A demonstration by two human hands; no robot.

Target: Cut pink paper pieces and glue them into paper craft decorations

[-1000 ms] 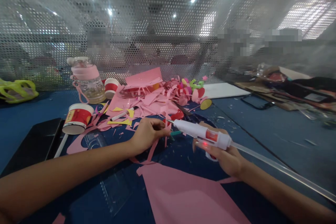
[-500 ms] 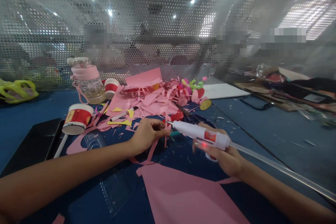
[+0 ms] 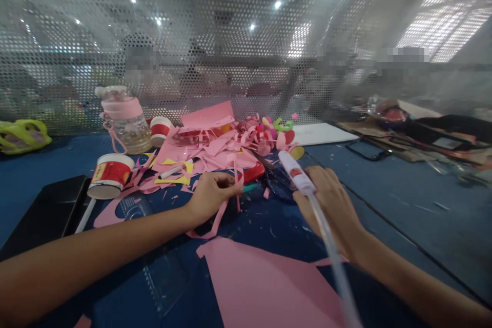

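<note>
My left hand (image 3: 210,196) pinches a thin pink paper strip (image 3: 220,219) between thumb and fingers, just above the blue table. A narrow teal piece (image 3: 249,188) shows beside the thumb tip; I cannot tell whether the fingers touch it. My right hand (image 3: 332,205) is closed on a white glue gun (image 3: 295,170), which points away from me toward the scrap pile. From its back end a long clear glue stick (image 3: 328,238) trails toward me. A large pink paper sheet (image 3: 265,287) lies on the table in front of me, between my forearms.
Pink paper scraps (image 3: 207,151) are heaped ahead, with a red object (image 3: 252,172) at their near edge. To the left stand a bottle (image 3: 125,123), paper cups (image 3: 111,177) and a black flat object (image 3: 42,210). A perforated screen (image 3: 230,72) rises behind; a white board (image 3: 326,134) lies right.
My right hand has drawn the glue gun away from the strip, right and turned it to point forward. The glue stick swung toward me. My left hand stays nearly still on the strip.
</note>
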